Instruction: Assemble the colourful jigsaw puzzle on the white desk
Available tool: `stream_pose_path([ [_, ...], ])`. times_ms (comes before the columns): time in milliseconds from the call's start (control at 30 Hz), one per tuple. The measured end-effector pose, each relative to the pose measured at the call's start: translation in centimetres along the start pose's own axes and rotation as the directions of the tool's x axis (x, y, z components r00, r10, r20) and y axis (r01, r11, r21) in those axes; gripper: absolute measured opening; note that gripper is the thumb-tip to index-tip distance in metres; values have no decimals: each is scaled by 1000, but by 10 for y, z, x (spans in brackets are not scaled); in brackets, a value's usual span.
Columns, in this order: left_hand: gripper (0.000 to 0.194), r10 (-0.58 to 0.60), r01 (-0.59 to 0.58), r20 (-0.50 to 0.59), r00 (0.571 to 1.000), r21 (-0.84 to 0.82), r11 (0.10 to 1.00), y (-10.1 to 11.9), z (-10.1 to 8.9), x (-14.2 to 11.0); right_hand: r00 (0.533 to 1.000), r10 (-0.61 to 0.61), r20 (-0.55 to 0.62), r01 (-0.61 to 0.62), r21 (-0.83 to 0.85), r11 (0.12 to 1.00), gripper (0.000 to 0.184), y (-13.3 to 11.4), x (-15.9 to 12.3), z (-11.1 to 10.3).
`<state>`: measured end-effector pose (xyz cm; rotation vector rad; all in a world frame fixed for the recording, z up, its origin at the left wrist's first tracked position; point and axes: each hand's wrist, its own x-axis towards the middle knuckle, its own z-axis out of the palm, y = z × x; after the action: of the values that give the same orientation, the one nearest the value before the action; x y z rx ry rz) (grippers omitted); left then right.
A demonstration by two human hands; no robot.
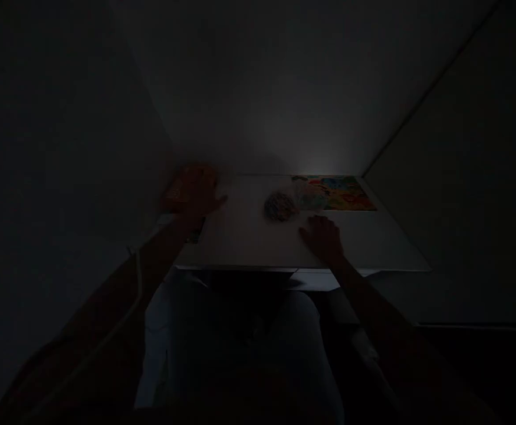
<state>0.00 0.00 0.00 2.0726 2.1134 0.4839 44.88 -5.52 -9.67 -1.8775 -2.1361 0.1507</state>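
The scene is very dark. My left hand reaches to the left edge of a white table, beside an orange object that I cannot make out clearly; its fingers look spread. My right hand rests flat on the table top, fingers apart, just right of a small pile of multicoloured pieces. A colourful picture board lies at the back right of the table.
Plain walls close in on the left, back and right. My lap in light trousers shows below the table's front edge. A thin light cord hangs by my left arm.
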Motion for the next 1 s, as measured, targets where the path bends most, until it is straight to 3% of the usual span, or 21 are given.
stream_pose_path([
  [67, 123, 35, -37, 75, 997, 22, 999, 40, 32, 3, 1000, 2, -10, -2, 27, 1000, 62, 1, 1, 0],
  [167, 107, 99, -69, 188, 977, -162, 984, 100, 77, 7, 999, 8, -35, -6, 61, 998, 60, 2, 3, 1],
  [233, 89, 102, -53, 210, 972, -229, 972, 127, 97, 13, 999, 10, -34, -8, 60, 998, 57, 3, 4, 2],
  [300, 68, 87, -13, 236, 968, -298, 954, 142, 108, 21, 1000, 11, -27, -10, 44, 999, 56, 3, 5, 3],
  [500, 52, -6, 128, 278, 961, -421, 898, 137, 104, 39, 999, -2, -37, 3, 24, 1000, 58, 2, 5, 4],
  [633, 26, -18, 141, 260, 966, -464, 875, 134, 103, 38, 999, -3, -33, 4, 31, 1000, 55, 4, 5, 4],
  [767, 18, -52, 146, 194, 980, -511, 847, 133, 100, 35, 999, -1, -32, 2, 38, 999, 55, 4, 5, 2],
  [867, 15, -66, 119, 116, 991, -544, 830, 125, 84, 35, 1000, 0, -27, 1, 29, 1000, 55, 3, 5, 0],
  [1000, 11, -77, 48, -37, 996, -506, 861, 97, 40, 36, 1000, 12, -13, -12, 8, 1000, 57, 2, 4, -1],
])
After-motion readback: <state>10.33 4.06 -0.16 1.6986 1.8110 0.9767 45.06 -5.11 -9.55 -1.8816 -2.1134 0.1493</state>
